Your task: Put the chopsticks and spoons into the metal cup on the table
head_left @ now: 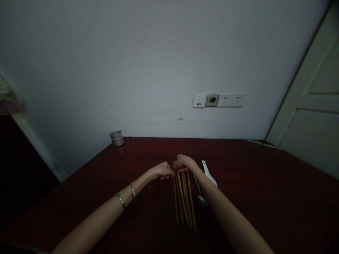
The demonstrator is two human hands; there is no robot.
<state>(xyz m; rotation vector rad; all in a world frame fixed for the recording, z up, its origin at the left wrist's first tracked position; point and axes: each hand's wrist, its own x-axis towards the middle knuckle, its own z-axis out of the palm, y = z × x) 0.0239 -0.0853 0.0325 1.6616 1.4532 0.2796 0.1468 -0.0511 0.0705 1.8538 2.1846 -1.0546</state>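
Observation:
Several wooden chopsticks [184, 201] lie fanned side by side on the dark red table, pointing toward me. My left hand [164, 170], with two bracelets on the wrist, is closed, its fingertips pinching the leftmost chopstick near its far end. Curled over the far ends of the chopsticks is my right hand [183, 162], its fingers closed on them; the exact grip is partly hidden. A metal spoon [202, 201] lies just right of the chopsticks, partly behind my right forearm. Farther right is a white soup spoon [209, 174], its bowl toward me and partly covered by the forearm.
A metal cup [117, 138] stands at the table's far left corner. The table [251, 165] meets a pale wall with sockets [231, 100] at the back. A white panelled door [312, 106] stands on the right.

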